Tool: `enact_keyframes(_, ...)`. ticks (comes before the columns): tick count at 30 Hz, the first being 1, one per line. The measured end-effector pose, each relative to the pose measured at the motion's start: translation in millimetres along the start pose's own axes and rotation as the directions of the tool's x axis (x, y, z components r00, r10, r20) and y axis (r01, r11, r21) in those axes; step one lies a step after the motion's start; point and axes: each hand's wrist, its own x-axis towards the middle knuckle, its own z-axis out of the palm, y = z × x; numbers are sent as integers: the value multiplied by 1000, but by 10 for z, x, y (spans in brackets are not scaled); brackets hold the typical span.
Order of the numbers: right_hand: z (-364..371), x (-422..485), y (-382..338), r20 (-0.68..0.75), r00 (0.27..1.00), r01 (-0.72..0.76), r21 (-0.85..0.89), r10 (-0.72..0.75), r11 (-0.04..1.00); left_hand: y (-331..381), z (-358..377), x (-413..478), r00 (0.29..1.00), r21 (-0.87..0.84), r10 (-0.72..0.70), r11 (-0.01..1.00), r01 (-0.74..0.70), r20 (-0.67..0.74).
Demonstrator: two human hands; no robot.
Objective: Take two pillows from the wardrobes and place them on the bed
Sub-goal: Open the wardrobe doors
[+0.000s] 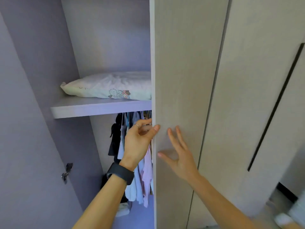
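The left hand (140, 142) curls its fingers (142, 123) round the free edge of the wardrobe door (184, 80), thumb on the outer face and the rest tucked behind it, so it grips the panel itself. The right hand (179, 156) holds nothing; its fingers are spread wide, flat against or just off the door's front, a little below and to the right of the left thumb. A dark wristband (121, 173) sits on the left wrist. Left of the door's edge the compartment stands open: a pillow (107, 85) in a pale case with a small cartoon print lies on the shelf (92, 108), well above the hands, its right end hidden behind the door. Under that shelf, hanging clothes (142, 171) fill the space just beside the door edge. Right of the door, another wardrobe front (247, 96) stays closed. The step in hand looks like swinging this door aside to clear access; no pillow is taken yet. Next, the door likely needs to go fully open, then both hands must reach up to the shelf and draw the pillow out by its near edge.
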Motion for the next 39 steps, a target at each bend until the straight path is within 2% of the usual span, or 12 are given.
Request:
enact_keyframes(6,-418,-884,-203,-81,961,-227,309,263,924,89,496,-599,972,-36,130,992,-125,195)
enact_keyframes(11,-724,-1357,-170,-321,875,-280,275,362,920,48,887,-841,877,104,247,944,-314,411)
enact_keyframes(14,-863,-1550,-129,-437,820,-302,222,371,927,-17,1108,-880,757,192,405,805,-561,513)
enact_keyframes(16,-963,-1638,-99,-497,782,-333,175,375,927,-97,1258,-869,666,253,450,682,-686,595)
enact_keyframes(19,-1143,-1747,5,-553,751,-393,65,361,917,-282,1512,-841,528,313,416,482,-818,740)
enact_keyframes(22,-1379,-1811,128,-594,733,-417,-8,331,909,-425,1809,-798,461,366,351,305,-879,815)
enact_keyframes(24,-1512,-1819,207,-603,725,-445,-42,333,894,-482,2005,-797,445,390,371,217,-895,815)
enact_keyframes(26,-1596,-1815,293,-626,705,-474,-65,333,878,-515,2183,-817,440,395,375,194,-898,816)
enact_keyframes(30,-1677,-1806,418,-683,662,-512,-111,309,852,-511,2450,-896,454,396,360,227,-890,815)
enact_keyframes(34,-1558,-1859,320,-751,576,-571,-85,324,817,-523,2405,-906,456,374,343,282,-884,821)
enact_keyframes(36,-1394,-1882,206,-787,571,-537,-144,233,831,-577,2234,-803,502,402,332,327,-855,799)
enact_keyframes(39,-1104,-1803,113,-715,673,-468,-211,192,858,-702,1841,-531,635,503,315,409,-762,705)
